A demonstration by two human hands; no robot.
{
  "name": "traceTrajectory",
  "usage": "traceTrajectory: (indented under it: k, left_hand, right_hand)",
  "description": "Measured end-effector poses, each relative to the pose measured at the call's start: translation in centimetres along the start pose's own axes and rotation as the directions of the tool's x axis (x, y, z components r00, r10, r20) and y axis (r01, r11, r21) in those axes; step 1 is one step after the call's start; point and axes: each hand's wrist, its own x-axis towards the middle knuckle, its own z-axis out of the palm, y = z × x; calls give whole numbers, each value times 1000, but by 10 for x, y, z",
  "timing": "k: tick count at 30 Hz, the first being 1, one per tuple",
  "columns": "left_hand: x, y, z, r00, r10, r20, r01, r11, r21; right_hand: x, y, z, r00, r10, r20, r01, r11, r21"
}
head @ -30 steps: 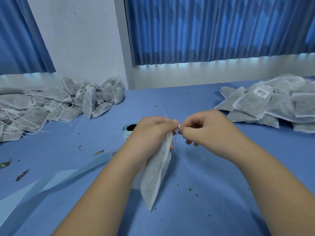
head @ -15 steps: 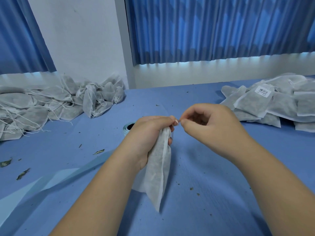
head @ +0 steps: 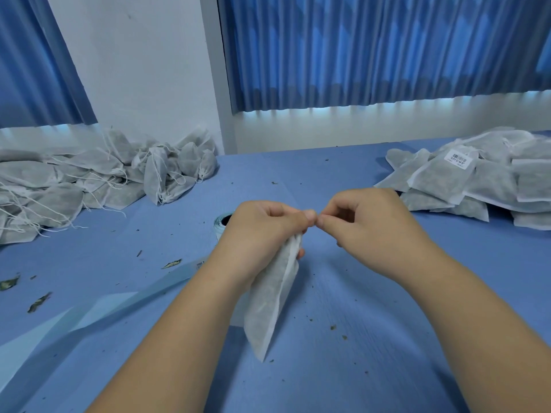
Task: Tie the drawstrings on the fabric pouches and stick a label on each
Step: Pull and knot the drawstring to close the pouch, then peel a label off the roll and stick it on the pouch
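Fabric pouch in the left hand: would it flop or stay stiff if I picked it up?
Probably floppy: the fabric pouch hangs limp from the left hand gripping its top. Likely light for its size: that one grip seems to carry it. Unlikely to roll, since the pouches piled at right lie flat.

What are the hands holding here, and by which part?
The left hand grips a fabric pouch by its gathered top; the right hand pinches there too, likely the hidden drawstring.
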Motion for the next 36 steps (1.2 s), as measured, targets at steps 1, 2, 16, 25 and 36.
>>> traceTrajectory:
  k: [1, 2, 16, 25, 36]
  left_hand:
    - [1, 0, -2, 1000, -9, -9, 9, 1000, -29]
    - [2, 0, -5, 1000, -23, -18, 21, 997, -70]
    - [5, -9, -3, 996, 8, 86, -11, 999, 32]
    - [7, -13, -4, 924, -95, 370, 116, 993, -35]
    - [7, -17, 7, 975, -153, 159, 117, 969, 216]
  right_hand:
    - [1, 1, -2, 1000, 20, -17, -19, 999, 36]
    - [2, 1, -4, 998, 52, -31, -49, 995, 89]
    - [5, -2, -7, 984, 85, 156, -177, 407, 896]
    - [15, 14, -17, 899, 429, 90, -214, 251, 944]
    - [10, 7, -13, 958, 277, -72, -97, 552, 828]
